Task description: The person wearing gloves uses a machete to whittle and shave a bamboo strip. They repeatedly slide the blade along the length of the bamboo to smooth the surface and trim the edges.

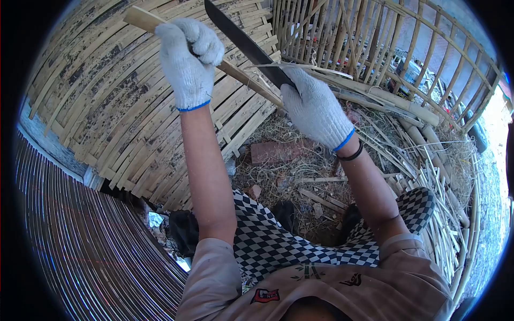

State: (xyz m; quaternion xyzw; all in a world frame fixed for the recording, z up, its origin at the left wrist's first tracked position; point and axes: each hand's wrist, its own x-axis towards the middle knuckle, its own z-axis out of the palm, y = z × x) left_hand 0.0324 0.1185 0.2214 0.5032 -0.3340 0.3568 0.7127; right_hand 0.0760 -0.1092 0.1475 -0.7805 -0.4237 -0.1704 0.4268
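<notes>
A white knit glove with a blue cuff covers each hand. My left hand, at the upper left, is wrapped round a flat bamboo strip that slants down to the right. My right hand grips a machete, its handle hidden in the fist and its long dark blade pointing up and left. The blade's lower part crosses close over the strip near my right hand. A thin pale sliver curls out beside the blade. The strip's lower end passes behind my right hand.
A woven bamboo panel leans at the left, above corrugated sheeting. A bamboo fence stands at the back right, with bamboo poles at its foot. Shavings and a reddish brick lie on the ground; split strips are heaped at the right.
</notes>
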